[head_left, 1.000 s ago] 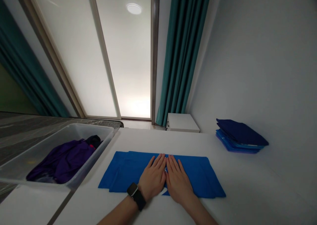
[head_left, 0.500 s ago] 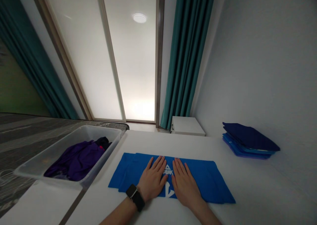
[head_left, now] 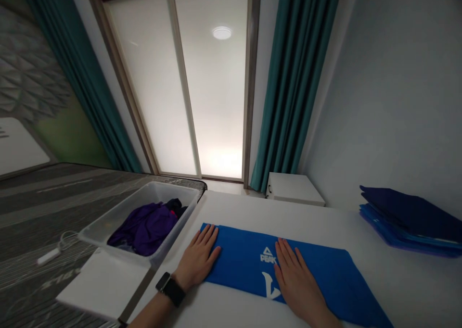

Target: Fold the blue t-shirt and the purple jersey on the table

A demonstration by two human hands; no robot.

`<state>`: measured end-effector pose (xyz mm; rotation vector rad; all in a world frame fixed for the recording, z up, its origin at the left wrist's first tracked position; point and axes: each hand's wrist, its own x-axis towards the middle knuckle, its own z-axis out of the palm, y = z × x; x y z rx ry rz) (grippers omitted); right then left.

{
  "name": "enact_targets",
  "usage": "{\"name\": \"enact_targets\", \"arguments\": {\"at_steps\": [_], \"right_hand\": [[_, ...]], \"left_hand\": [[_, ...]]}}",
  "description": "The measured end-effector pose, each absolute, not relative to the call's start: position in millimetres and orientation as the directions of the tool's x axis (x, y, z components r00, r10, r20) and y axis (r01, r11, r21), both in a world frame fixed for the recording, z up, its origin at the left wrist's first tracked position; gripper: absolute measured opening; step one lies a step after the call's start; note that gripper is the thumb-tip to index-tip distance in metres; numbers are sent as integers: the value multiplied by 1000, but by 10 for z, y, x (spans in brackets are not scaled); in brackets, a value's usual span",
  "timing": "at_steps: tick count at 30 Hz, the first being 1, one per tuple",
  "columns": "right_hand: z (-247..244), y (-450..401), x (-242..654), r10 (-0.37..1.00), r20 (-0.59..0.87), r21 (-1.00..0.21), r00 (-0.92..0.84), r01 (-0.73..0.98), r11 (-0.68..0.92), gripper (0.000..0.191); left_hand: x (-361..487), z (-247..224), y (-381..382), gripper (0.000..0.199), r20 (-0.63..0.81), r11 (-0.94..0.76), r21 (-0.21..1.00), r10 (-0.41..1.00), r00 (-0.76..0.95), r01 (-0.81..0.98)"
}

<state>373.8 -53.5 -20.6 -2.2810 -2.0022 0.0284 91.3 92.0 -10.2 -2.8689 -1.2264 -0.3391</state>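
A blue jersey (head_left: 245,258), folded into a long flat strip with a white PEAK logo and a white figure, lies on the white table (head_left: 216,309). My left hand (head_left: 198,257), with a dark watch on the wrist, rests flat on the jersey's left end, fingers stretched out. Just right of the logo, my right hand (head_left: 298,280) lies flat on the cloth, fingers extended and covering part of the figure. Neither hand grips anything.
Left of the table stands a translucent plastic bin (head_left: 97,232) with purple and dark clothes (head_left: 147,227) inside. A stack of folded dark and bright blue clothes (head_left: 415,217) sits at the right by the wall. A white cabinet (head_left: 294,188) is beyond the table.
My left hand has slid from near the logo to the jersey's left end. The right hand stays near the logo. The view has turned left, so everything appears shifted right.
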Motion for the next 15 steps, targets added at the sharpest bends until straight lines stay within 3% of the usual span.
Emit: {"name": "enact_targets", "arguments": {"at_steps": [15], "right_hand": [[-338,-524,3790,986,122,-139,113,986,-96,64]], "left_hand": [[892,-54,897,53,135,-602,136,798,588,786]]}}
